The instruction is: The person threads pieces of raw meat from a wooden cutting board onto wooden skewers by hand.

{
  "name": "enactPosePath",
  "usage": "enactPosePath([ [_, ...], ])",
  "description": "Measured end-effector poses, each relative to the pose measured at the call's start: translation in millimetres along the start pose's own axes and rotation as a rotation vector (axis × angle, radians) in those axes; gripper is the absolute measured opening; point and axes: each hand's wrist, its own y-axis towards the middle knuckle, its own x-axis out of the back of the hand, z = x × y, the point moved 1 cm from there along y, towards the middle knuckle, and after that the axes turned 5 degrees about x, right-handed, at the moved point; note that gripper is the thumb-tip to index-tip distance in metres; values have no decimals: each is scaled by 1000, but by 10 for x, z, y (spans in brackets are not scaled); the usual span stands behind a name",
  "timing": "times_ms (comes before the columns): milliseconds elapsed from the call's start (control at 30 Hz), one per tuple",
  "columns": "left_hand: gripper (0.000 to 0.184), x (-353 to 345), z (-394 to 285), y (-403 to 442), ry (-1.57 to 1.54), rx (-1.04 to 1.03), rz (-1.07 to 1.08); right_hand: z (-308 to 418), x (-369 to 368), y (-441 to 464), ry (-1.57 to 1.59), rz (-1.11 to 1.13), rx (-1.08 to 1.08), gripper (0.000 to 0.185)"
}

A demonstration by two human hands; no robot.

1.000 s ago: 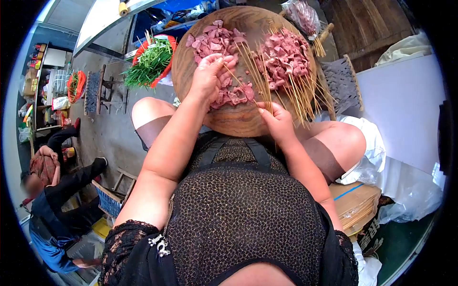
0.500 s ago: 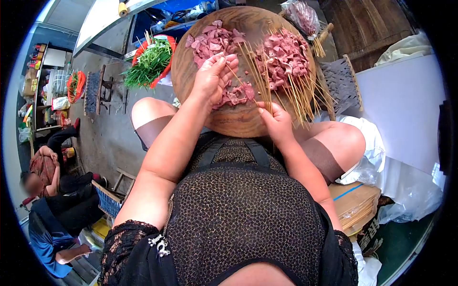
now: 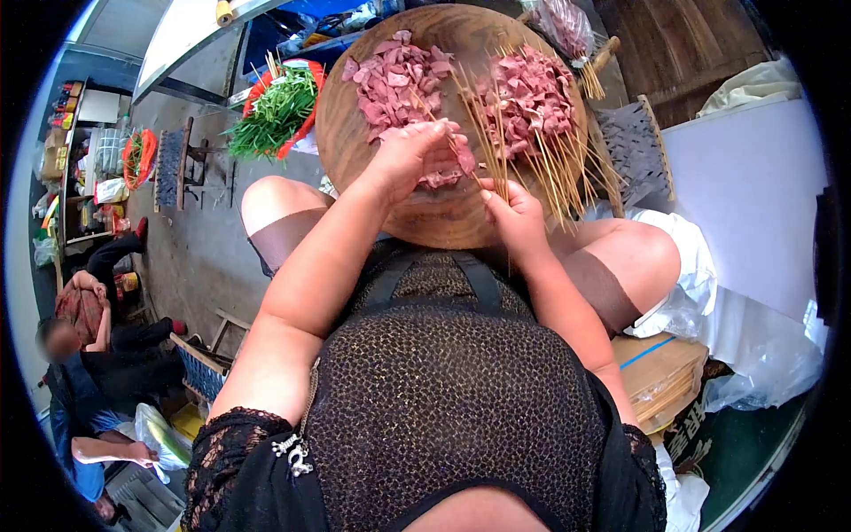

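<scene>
A round wooden board sits before my knees with raw sliced meat on it. My left hand is closed, thumb and fingers pinching at a piece of meat on a thin bamboo skewer. The skewer's point sticks out past my thumb toward the loose meat pile. My right hand grips the lower end of that skewer with several bare bamboo skewers fanned upward. To its right lies a heap of threaded meat skewers, handles toward me.
A red-rimmed basket of green vegetables stands left of the board. Bagged meat skewers lie beyond it. Woven stools and a cardboard stack are near my right side. Another person sits far left, holding a plastic bag.
My left hand has lowered from above the skewer to the meat piece and closed there. My right hand stays nearly in place. The other person's arm and plastic bag have shifted.
</scene>
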Motion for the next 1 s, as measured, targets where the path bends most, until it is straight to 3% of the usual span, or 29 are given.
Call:
enactPosePath([
  [33, 33, -20, 10, -15, 22, 17, 39, 2, 14, 5, 21, 8, -3, 19],
  [67, 33, -12, -11, -25, 75, -35, -129, 14, 27, 12, 20, 8, -4, 19],
  [167, 22, 336, -322, 98, 372, -322, -271, 58, 72, 10, 31, -51, 64, 19],
  [200, 22, 414, -352, 111, 372, -323, -272, 49, 88, 17, 47, -59, 57, 19],
  [267, 14, 517, -392, 132, 1078, -418, -305, 47, 87, 31, 48, -70, 57, 19],
  [300, 19, 330, -453, 3, 1384, -557, -219, 43, 83, 38, 51, -69, 59, 19],
  [367, 27, 404, -309, 81, 1782, -690, -91, 27, 85, 41, 58, -48, 50, 19],
  [433, 28, 321, -278, 23, 1883, -677, -122, 52, 81, 27, 53, -52, 43, 19],
  [500, 25, 337, -272, 39, 1915, -492, -106, 63, 91, 26, 47, -59, 39, 20],
  [533, 24, 395, -270, 56, 1839, -576, -66, 62, 99, 18, 50, -60, 36, 20],
  [633, 24, 417, -283, 41, 1845, -511, -81, 97, 73, 12, 44, -55, 30, 20],
  [767, 19, 356, -284, -3, 1690, -569, -174, 54, 70, 26, 38, -29, 19, 19],
  [833, 16, 450, -239, 73, 851, -297, -397, 63, 65, 10, 36, -15, 0, 19],
  [867, 14, 515, -233, 135, 516, -221, -358, 67, 57, -2, 32, 1, -19, 19],
  [900, 14, 502, -254, 116, 514, -221, -361, 72, 50, -15, 32, 5, -20, 19],
  [967, 16, 488, -308, 89, 28, -150, -338, 78, 29, -22, -7, 82, -49, 22],
  [1000, 16, 497, -319, 77, 29, -152, -340, 71, 25, -25, -6, 85, -47, 22],
])
